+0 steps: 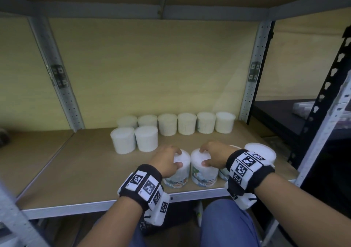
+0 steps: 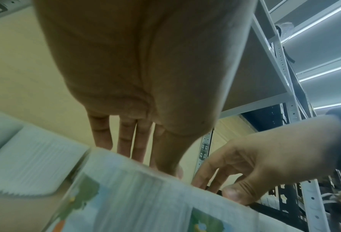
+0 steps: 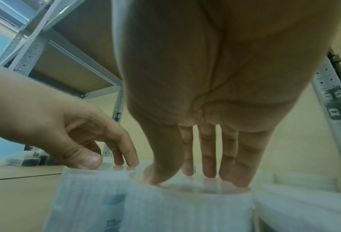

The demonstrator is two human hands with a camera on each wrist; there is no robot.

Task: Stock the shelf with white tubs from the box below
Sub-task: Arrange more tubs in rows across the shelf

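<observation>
Two white cotton-bud tubs stand side by side near the front of the shelf board (image 1: 85, 161). My left hand (image 1: 177, 157) sits on top of the left tub (image 1: 183, 170), with its fingers toward the lid's far side and its thumb nearer me. My right hand (image 1: 204, 156) lies the same way on the right tub (image 1: 204, 174). In the right wrist view my right hand (image 3: 195, 177) has fingertips and thumb down flat on the lid of its tub (image 3: 185, 204). In the left wrist view the fingers of my left hand (image 2: 145, 157) reach down onto its tub (image 2: 136, 196). The box is out of view.
Several tubs line the back wall (image 1: 187, 123), with two more in front at the left (image 1: 134, 140). Another tub (image 1: 260, 151) stands to the right of my right wrist. Grey uprights (image 1: 250, 76) frame the bay, and a black rack (image 1: 322, 87) stands further right.
</observation>
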